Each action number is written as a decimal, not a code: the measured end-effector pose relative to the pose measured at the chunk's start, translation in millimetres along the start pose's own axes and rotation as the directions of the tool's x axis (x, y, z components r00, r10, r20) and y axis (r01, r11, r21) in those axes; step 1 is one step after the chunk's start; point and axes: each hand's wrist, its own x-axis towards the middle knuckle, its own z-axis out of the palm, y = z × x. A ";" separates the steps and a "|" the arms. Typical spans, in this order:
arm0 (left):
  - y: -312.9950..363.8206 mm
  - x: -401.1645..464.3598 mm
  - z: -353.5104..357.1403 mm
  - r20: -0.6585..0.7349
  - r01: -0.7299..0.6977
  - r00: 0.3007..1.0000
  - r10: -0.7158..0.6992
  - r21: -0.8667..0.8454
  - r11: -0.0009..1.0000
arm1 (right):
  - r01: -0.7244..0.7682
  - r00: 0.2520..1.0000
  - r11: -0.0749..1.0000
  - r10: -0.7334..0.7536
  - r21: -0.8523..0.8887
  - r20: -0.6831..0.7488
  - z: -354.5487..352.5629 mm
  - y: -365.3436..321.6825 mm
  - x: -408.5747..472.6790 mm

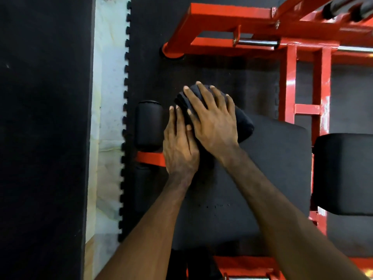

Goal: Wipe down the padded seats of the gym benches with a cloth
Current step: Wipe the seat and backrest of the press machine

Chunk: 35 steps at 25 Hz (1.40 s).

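Note:
A black padded bench seat [268, 178] fills the middle of the head view, on a red steel frame. A bunched black cloth [243, 123] lies on the seat's far left corner. My right hand [212, 120] presses flat on the cloth with its fingers spread. Beside it, my left hand [179, 146] lies with straight fingers at the cloth's left edge, partly under the right hand. Most of the cloth is hidden beneath the hands.
A second black pad [343, 174] sits to the right. Black foam rollers [148, 124] stick out at the seat's left end. The red frame [288, 81] rises behind. Black interlocking floor mats [153, 37] and a pale floor strip [109, 98] lie left.

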 end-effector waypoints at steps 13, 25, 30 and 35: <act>-23.2 -54.7 -37.8 0.242 0.250 0.953 -0.182 -0.292 0.923 | 0.296 0.955 0.946 -0.291 -0.131 0.058 0.2 -16.3 22.7; -8.9 -179.2 -26.3 -0.201 0.647 0.750 -0.630 0.023 0.762 | 0.534 0.843 0.825 -0.535 -0.184 0.048 2.5 4.9 -30.2; 2.8 -180.2 -32.0 -0.158 0.682 0.724 -0.672 0.017 0.731 | 0.667 0.744 0.725 -0.661 -0.173 0.099 2.3 -14.7 17.8; -3.4 -182.1 -30.1 -0.185 0.677 0.726 -0.663 0.023 0.735 | 0.906 0.424 0.410 -0.888 -0.109 0.180 -1.9 12.8 -32.8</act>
